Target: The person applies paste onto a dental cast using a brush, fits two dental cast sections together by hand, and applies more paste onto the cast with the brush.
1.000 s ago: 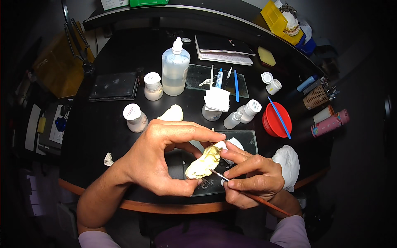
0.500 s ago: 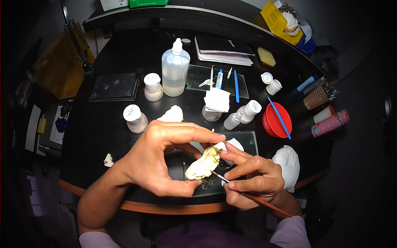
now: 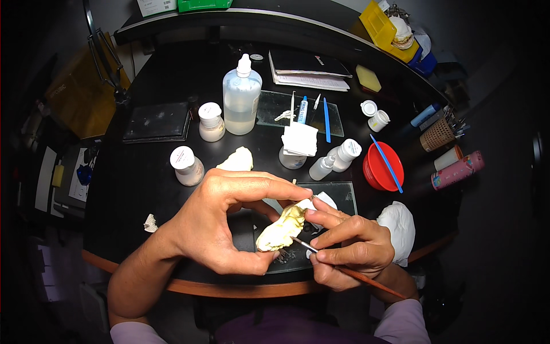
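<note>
My left hand (image 3: 217,223) grips a pale yellow, lumpy cast (image 3: 278,229) between thumb and fingers, with a whitish piece at its upper right end. My right hand (image 3: 352,246) holds a slim brush (image 3: 358,277) with a reddish wooden handle; its tip is at the cast's lower right side, and my fingertips rest by the cast's upper end. Both are above a glass plate (image 3: 341,195) bearing white material and dark specks. Just behind my left hand lies another pale yellow cast (image 3: 238,157), partly hidden.
Around are white-capped jars (image 3: 186,166), a large squeeze bottle (image 3: 240,106), a small dropper bottle (image 3: 321,167), folded tissues (image 3: 299,137), a red bowl (image 3: 378,175) with a blue stick across it, crumpled white tissue (image 3: 398,229), notebooks (image 3: 309,66), a rear glass slab (image 3: 272,103) and a pen holder (image 3: 435,137).
My hands and the cast are almost still, with only a very slight downward shift in the picture. The grip on cast and brush is the same.
</note>
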Tool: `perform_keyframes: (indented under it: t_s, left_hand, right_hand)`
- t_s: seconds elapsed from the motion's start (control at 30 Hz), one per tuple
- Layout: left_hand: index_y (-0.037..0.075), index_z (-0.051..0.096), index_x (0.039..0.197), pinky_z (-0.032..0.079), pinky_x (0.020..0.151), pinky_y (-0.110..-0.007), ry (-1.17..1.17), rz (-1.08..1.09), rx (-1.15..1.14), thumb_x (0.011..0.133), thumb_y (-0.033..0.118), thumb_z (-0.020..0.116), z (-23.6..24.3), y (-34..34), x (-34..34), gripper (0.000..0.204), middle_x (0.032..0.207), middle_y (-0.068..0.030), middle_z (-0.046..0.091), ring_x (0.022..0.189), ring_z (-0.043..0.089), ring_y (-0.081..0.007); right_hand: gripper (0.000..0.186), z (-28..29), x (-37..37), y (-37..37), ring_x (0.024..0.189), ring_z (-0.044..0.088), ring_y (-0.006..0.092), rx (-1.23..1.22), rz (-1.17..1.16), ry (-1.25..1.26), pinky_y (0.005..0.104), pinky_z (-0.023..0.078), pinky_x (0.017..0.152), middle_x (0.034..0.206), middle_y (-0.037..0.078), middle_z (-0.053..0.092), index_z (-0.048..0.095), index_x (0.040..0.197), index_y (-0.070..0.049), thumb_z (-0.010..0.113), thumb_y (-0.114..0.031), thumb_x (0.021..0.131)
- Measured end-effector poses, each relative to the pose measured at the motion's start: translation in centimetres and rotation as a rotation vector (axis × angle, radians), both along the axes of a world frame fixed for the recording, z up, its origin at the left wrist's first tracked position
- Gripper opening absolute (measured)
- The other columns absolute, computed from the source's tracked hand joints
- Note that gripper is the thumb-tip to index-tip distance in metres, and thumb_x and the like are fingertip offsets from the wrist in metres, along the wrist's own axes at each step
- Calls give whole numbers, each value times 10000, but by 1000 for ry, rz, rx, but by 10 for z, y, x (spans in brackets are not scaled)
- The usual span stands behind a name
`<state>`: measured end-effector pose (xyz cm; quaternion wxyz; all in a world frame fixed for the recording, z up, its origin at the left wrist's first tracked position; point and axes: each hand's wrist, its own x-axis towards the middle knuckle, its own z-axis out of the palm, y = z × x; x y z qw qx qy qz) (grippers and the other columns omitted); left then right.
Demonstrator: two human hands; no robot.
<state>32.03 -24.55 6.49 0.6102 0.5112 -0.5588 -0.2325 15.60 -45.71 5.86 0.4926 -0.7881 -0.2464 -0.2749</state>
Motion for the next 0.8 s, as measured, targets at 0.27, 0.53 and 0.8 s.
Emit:
perform_keyframes:
  t_s: [0.27,0.53,0.8]
  left_hand:
    - [-99,620,1386,632,982,-414,72,-20,1,657,-17,823,-3,-1,0,762,1303,-264,676,1202,698,-317]
    - [-97,622,1386,636,978,-419,79,-28,16,667,2,833,-4,-2,2,756,1311,-268,669,1218,689,-322]
    - [-97,628,1380,635,984,-425,77,-23,4,662,10,829,-5,-3,2,754,1299,-268,676,1208,696,-323]
  right_hand:
    - [202,2,1,2,1119,749,410,88,-2,14,584,547,1074,923,127,729,740,914,-19,771,73,736]
    - [195,1,2,1,1110,752,409,46,-23,15,556,563,1063,916,116,736,749,893,-25,768,76,727]
    - [262,1,1,1,1128,742,421,14,-23,13,574,528,1089,922,118,756,783,940,-43,771,87,712]
